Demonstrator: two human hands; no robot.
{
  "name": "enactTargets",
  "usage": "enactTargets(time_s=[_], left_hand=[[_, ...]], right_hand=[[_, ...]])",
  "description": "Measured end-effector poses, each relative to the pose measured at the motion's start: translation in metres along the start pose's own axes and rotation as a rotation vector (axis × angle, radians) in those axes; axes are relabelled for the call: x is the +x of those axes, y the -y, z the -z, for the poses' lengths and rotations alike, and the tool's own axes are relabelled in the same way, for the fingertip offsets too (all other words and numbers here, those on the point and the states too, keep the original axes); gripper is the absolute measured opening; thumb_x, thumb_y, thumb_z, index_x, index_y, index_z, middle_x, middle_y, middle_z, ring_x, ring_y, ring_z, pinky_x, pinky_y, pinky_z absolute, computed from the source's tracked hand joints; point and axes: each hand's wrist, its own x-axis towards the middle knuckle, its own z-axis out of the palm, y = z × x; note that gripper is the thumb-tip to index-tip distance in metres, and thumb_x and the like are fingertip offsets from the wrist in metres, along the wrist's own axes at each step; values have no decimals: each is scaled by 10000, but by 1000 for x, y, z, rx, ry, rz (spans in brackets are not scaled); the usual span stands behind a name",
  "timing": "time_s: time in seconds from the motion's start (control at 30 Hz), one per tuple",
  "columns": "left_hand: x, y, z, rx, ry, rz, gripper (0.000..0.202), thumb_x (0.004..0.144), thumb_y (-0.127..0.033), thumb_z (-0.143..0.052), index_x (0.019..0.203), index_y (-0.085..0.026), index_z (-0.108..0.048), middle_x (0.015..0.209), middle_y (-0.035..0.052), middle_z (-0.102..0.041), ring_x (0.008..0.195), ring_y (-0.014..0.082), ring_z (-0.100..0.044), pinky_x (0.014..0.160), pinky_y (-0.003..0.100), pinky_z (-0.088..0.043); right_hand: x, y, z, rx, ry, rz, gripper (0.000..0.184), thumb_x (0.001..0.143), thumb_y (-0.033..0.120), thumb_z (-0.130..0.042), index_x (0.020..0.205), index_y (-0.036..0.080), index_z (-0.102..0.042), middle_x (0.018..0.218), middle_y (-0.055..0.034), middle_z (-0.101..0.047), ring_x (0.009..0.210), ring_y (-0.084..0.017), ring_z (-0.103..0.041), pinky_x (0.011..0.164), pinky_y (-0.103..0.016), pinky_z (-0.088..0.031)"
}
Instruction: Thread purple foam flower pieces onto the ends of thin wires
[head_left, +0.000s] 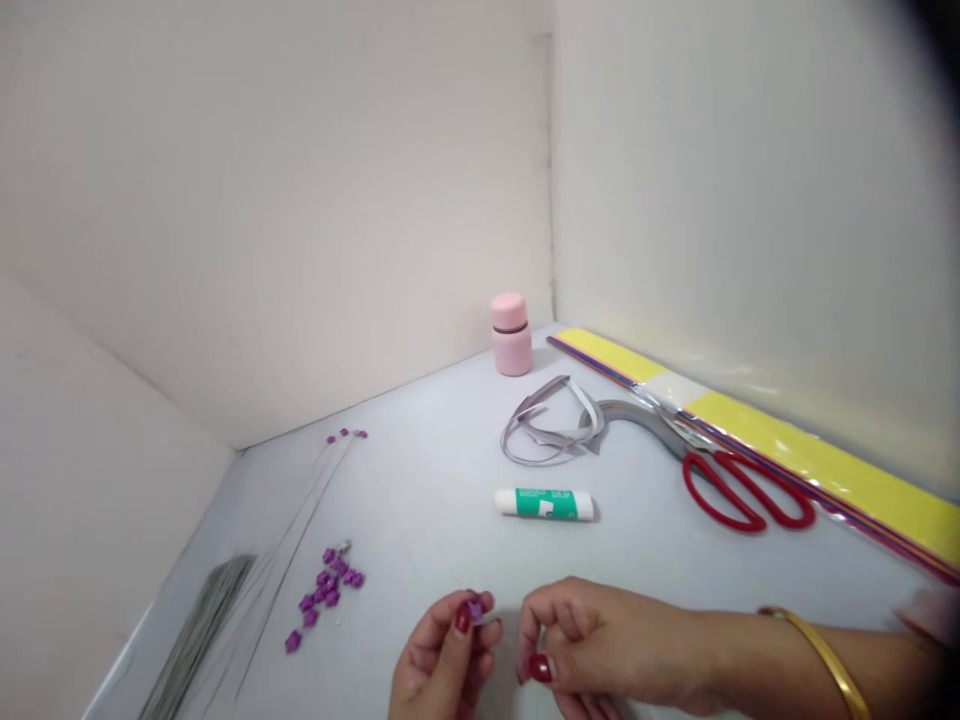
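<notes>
From the head camera, both hands sit at the bottom edge of the view, close together above a pale grey tabletop (420, 500). The left hand (442, 655) pinches a small purple paper piece (474, 610) between its thumb and fingertips, and the piece pokes out just above the fingers, on the side facing the other hand. The right hand (592, 640) is just beside it, with its fingers curled inward and its thumb lowered. It doesn't clearly touch the purple piece, and I can't tell whether it holds anything fine. A gold bangle (817, 660) circles the right forearm.

Up and to the left of the hands lies a loose cluster of purple paper flowers (326, 590). Beyond it, thin wires (300, 510) run toward the far wall, with purple bits (345, 433) at their tips, and a bundle of grey wires (196, 640) lies near the left edge. Farther from the hands are a green and white glue stick (544, 504), curled grey paper strips (551, 420), and red-handled scissors (739, 490). A pack of yellow paper (750, 430) lies along the right wall, and a small pink bottle (511, 335) stands upright near the corner.
</notes>
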Motion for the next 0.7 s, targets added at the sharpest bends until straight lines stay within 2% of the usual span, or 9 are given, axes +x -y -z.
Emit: enactTargets(time_s=[0.1,0.3,0.43,0.5,0.6,0.7], left_hand=[[1,6,-1,-41,108,32,329,326,-292,-863,560,-124,-705,548,59,-722,391,51,-579,362,90,-418],[5,10,5,-43,122,142,304,335,-283,-861,562,-140,-717,598,51,-725,442,63,-606,382,94,-424],[8,18,9,-9,187,106,323,390,-342,-843,601,-126,-730,506,30,-666,466,48,-573,427,90,-424],[8,20,9,-10,146,111,332,383,-343,-844,619,-137,-735,570,31,-674,499,59,-581,426,101,-432],[8,19,9,-39,11,99,335,345,-316,-856,618,-164,-736,689,21,-688,555,81,-606,432,123,-466],[7,18,8,-69,-27,89,319,320,-292,-861,580,-165,-727,558,-7,-661,467,56,-566,427,128,-471]], right_hand=[[11,2,-4,-23,38,35,55,750,173,-494,804,167,-495,395,89,-496,262,-30,-372,308,-88,-308],[20,-11,-3,-98,-51,-5,24,789,191,-455,784,173,-470,403,96,-482,252,-28,-350,294,-102,-304],[20,-16,-2,-128,-107,-48,25,787,191,-446,774,174,-459,401,103,-458,247,-24,-322,272,-99,-272],[19,-16,-1,-138,-112,-41,41,800,215,-445,805,177,-459,396,107,-448,251,-30,-324,269,-101,-269],[17,-17,1,-100,-119,13,114,838,285,-418,884,184,-437,431,96,-487,257,-35,-352,273,-106,-258],[12,-18,3,-74,-198,51,209,850,392,-414,853,184,-425,441,101,-461,254,-23,-312,276,-108,-239]])
